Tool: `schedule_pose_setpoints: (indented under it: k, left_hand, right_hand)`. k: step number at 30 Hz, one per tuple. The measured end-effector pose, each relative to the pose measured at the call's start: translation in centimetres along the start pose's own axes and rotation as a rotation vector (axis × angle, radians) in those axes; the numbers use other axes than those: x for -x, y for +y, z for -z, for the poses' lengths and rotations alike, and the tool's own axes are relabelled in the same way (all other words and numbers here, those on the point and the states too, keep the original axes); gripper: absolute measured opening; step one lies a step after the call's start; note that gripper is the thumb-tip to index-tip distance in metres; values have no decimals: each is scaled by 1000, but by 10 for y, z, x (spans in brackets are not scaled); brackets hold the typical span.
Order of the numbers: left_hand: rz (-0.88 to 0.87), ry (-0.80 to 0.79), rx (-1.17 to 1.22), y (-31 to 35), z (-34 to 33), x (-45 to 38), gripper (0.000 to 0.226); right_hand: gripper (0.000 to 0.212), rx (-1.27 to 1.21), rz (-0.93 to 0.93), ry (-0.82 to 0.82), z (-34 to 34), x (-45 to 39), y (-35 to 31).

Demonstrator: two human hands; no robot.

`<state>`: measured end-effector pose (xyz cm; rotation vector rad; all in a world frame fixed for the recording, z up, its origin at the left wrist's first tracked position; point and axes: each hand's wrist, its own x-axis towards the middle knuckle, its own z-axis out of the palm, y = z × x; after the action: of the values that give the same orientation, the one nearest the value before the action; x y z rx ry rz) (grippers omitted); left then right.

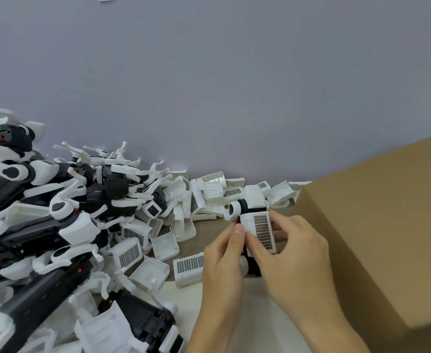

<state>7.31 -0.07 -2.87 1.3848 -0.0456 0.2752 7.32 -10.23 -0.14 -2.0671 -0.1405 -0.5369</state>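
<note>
Head view: pinched white plastic part [259,225] tight in left grip [222,261] and right grip [293,250], looked light, stiff, easy to crack, best held by its sides.

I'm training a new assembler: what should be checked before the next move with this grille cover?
1. Left hand grips the unit: ok.
2. Right hand pinches the grille cover: ok.
3. Grille cover seated flush on the unit: cannot tell.
4. Spare covers lie close by: ok.
5. Cardboard box open to take the unit: cannot tell.
</note>
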Motion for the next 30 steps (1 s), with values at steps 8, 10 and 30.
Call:
schedule_pose_setpoints:
  k: [8, 10, 30]
  left_hand:
    - [8, 58, 14, 1, -2, -3, 25]
    - [29, 38, 16, 0, -2, -2, 26]
    - [-136, 180, -200, 2, -4, -2, 50]
  right_hand:
    - [17, -335, -119, -93, 4, -5, 12]
    - [14, -409, -234, -168, 6, -7, 14]
    - [24, -680, -357, -175, -3, -5, 7]
